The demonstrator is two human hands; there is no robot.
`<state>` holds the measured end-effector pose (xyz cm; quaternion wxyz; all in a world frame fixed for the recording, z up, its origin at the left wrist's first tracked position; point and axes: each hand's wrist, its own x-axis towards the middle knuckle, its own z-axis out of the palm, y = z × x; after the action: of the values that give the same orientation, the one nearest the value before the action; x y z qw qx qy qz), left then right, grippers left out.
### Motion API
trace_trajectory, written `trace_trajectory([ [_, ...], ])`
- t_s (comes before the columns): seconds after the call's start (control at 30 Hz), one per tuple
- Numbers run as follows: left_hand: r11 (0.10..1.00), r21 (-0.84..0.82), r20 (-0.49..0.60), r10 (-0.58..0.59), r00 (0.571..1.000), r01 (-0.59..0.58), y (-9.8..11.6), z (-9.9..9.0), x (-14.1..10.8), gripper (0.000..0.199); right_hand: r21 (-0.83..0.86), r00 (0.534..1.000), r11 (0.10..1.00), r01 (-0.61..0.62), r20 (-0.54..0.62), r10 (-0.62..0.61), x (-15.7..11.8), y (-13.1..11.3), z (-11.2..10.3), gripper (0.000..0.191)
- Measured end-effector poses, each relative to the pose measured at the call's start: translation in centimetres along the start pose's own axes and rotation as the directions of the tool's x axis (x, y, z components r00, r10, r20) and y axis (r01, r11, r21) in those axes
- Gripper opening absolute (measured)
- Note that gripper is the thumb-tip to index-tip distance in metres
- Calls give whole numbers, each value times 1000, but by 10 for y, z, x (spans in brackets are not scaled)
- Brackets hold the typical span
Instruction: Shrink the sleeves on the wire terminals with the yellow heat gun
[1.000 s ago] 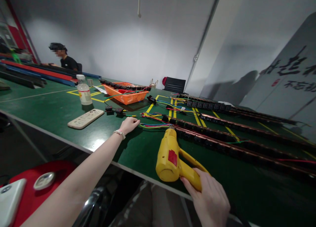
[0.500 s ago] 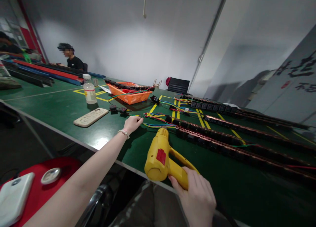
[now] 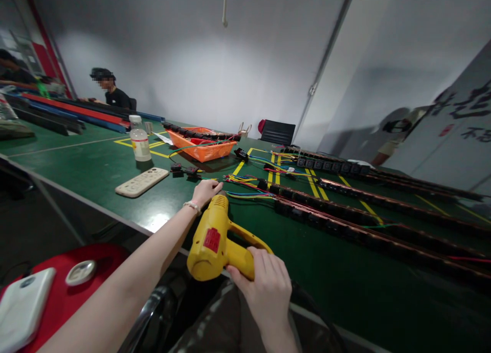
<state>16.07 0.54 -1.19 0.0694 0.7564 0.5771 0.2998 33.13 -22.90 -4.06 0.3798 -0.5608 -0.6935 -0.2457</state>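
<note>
My right hand grips the handle of a yellow heat gun, its fingers wrapped round it. The gun's vented front end points away from me, close beside my left hand. That left hand is closed in a pinch at the end of a bundle of thin coloured wires; the fingertips are partly hidden. The wires run right into a long black and copper strip lying on the green table. Small black connectors lie just beyond my left hand.
A beige phone and a bottle are on the left. Behind stands an orange basket holding more strips. Several strips lie to the right. A person sits across the table, and a red stool is lower left.
The heat gun in my right hand has moved left, bringing its front end close to my left hand. My left hand stays in place. At far right, a person has come into clearer view.
</note>
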Motion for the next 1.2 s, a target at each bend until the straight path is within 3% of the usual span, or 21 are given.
trace_trajectory([
  [0.33, 1000, -17, 0, -4, 1000, 4, -2, 0, 0, 47, 34, 997, 997, 68, 40, -70, 3, 6, -9, 48],
  [0.57, 997, 17, -49, 80, 996, -80, -3, 1, 0, 46, 21, 995, 996, 90, 36, -91, -3, 25, -17, 48],
  [0.93, 994, 9, -58, 112, 992, -112, -7, 4, 2, 47, -200, 998, 978, 54, -21, -59, -18, 57, -43, 42],
  [1.2, 992, 19, -63, 128, 990, -127, -5, 2, 0, 48, -331, 996, 943, 32, -67, -57, -22, 60, -49, 45],
])
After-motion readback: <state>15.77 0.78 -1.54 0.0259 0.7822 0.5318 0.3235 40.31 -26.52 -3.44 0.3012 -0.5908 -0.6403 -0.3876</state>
